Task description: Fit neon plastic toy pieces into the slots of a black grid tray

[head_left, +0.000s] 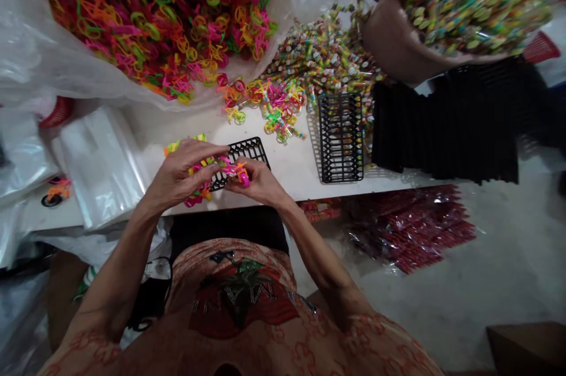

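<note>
A black plastic rack (251, 149) lies near the table's front edge, its left part filled with small neon plastic pieces (198, 194). My left hand (183, 172) is closed over that filled part, gripping the rack, with its thumb and forefinger beside pink pieces. At the rack's front side, my right hand (262, 184) pinches a small pink and orange plastic piece (242, 174). The two hands nearly meet, and the left palm hides part of the rack. Just beyond are loose neon pieces (280, 104), some joined to little printed tubes.
A second black rack (340, 139) lies to the right, beside a stack of black racks (442, 128). Printed tubes (318, 58) are heaped behind. A large bag (145, 90) of neon pieces fills the back left. Clear plastic bags (104, 167) lie at left.
</note>
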Available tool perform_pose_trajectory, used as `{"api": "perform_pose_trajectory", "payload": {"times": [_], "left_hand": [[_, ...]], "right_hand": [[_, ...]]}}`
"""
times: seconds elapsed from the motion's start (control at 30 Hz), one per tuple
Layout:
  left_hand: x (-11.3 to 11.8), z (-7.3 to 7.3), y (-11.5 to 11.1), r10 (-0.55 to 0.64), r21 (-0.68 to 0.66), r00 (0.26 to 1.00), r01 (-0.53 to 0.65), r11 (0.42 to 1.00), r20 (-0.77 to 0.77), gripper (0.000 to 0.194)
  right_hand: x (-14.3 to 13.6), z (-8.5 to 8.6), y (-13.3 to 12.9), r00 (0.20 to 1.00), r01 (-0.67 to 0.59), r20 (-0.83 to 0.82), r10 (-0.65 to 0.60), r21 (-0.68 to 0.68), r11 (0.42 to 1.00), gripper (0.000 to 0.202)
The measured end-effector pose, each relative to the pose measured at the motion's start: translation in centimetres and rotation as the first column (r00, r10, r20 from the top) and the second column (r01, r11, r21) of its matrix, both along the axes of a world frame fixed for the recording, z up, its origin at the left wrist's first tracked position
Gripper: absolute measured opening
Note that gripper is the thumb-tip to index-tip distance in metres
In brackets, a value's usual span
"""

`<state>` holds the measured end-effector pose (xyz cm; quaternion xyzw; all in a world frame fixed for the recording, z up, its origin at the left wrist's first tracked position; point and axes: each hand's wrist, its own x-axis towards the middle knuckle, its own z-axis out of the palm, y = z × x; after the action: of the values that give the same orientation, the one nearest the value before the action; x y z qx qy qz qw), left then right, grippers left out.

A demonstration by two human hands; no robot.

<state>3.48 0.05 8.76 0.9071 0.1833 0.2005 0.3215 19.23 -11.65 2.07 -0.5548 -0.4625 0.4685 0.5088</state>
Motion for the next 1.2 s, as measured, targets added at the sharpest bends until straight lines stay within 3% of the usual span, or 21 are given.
{"api": "perform_pose_trajectory", "payload": {"times": [0.1,0.2,0.27,0.4,0.5,0.6,0.67,0.77,0.83,0.87,0.9,0.93,0.97,1.07,1.2], "left_hand": [[-0.5,-1.0,-0.3,0.18,0.138,0.983,-0.173,0.975,-0.045,0.032],[-0.8,-2.7,-0.5,0.177,0.251,0.978,-0.145,0.957,-0.11,0.032],[-1.0,-3.7,-0.6,0.151,0.291,0.975,-0.098,0.952,-0.164,0.035],[-1.1,-4.4,-0.9,0.155,0.312,0.959,-0.076,0.947,-0.237,0.041],[-0.9,-4.2,-1.1,0.135,0.294,0.948,-0.046,0.955,-0.288,0.042],[-0.7,-3.7,-1.3,0.096,0.3,0.938,0.009,0.954,-0.333,0.04],[-0.7,-3.5,-1.3,0.08,0.324,0.935,0.038,0.945,-0.345,0.038],[-0.6,-3.5,-1.4,0.081,0.361,0.938,0.049,0.931,-0.337,0.037],[-0.7,-3.6,-1.3,0.082,0.356,0.944,0.04,0.934,-0.321,0.036],[-0.7,-3.7,-1.3,0.08,0.344,0.948,0.033,0.938,-0.309,0.034],[-0.8,-3.8,-1.3,0.075,0.329,0.952,0.028,0.944,-0.296,0.033],[-0.8,-3.8,-1.3,0.071,0.317,0.957,0.024,0.948,-0.282,0.032],[-0.8,-3.8,-1.2,0.07,0.313,0.96,0.019,0.95,-0.27,0.031],[-0.8,-3.4,-1.2,0.104,0.357,0.959,-0.003,0.934,-0.263,0.031],[-0.7,-2.9,-1.1,0.205,0.433,0.925,-0.05,0.9,-0.319,0.036]], "right_hand": [[-2.2,-2.2,0.0,0.978,0.164,0.142,-0.151,-0.08,0.983,0.024],[-4.6,-4.2,0.2,0.935,0.267,0.261,-0.24,-0.073,0.961,0.019],[-5.6,-4.9,0.2,0.907,0.268,0.35,-0.235,-0.05,0.962,0.015],[-5.9,-4.4,0.0,0.822,0.188,0.563,-0.087,-0.124,0.974,0.007],[-5.9,-3.0,0.1,0.705,0.082,0.694,0.144,-0.281,0.956,0.018],[-6.3,-1.7,0.5,0.577,-0.062,0.734,0.358,-0.398,0.915,0.029],[-6.1,-1.2,0.8,0.537,-0.105,0.737,0.41,-0.424,0.899,0.031],[-3.7,-0.3,0.8,0.551,-0.161,0.719,0.424,-0.407,0.899,0.024],[-0.3,0.8,0.8,0.564,-0.088,0.735,0.377,-0.4,0.912,0.023],[1.8,1.4,0.8,0.558,0.021,0.766,0.319,-0.397,0.918,0.025],[3.9,1.9,1.0,0.529,0.205,0.818,0.228,-0.383,0.901,0.026],[6.0,2.4,1.3,0.475,0.377,0.867,0.151,-0.356,0.855,0.028],[7.9,2.6,1.7,0.437,0.454,0.891,0.127,-0.34,0.824,0.029],[11.3,2.4,3.1,0.395,0.466,0.9,0.186,-0.37,0.804,0.027],[11.7,1.3,3.4,0.409,0.432,0.896,0.172,-0.356,0.829,0.026]]}}
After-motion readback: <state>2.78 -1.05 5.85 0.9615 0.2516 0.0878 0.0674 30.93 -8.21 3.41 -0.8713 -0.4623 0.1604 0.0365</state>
